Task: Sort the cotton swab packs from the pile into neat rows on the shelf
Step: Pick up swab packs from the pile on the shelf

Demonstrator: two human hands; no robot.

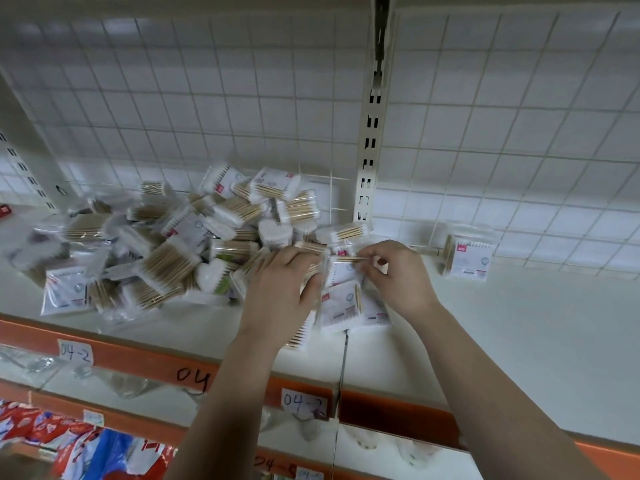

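Left hand [280,289] lies palm down at the right fringe of the heap, fingers curled round a bundle of packs [302,336] stood on edge. Wooden swab sticks show below the heel of the hand and again by the fingertips. Right hand [398,275] is just beside it, fingers bent, thumb and forefinger pinching the top edge of a single pack [341,271] that touches the bundle. Motion blur here, so the exact finger placement is hard to read. Under both hands a few flat packs [341,306] lie label up near the front lip of the shelf [519,341], a white board. To the left, the pile [173,244] of cotton swab packs sprawls in no order, some label up, some showing sticks, two or three heart-shaped ones mixed in. It reaches back to the wire grid panel [242,98]. To the right of the hands, well apart from the heap, one upright pack [467,258] stands alone close to the grid. A slotted upright post [372,133] rises behind the hands and splits the grid into two bays. The shelf's front edge is an orange strip [138,355] carrying paper labels [74,351] reading "04-2" and a handwritten "04". Below it, a lower tier holds clear bags, and further down at the left red and blue packets [69,441].
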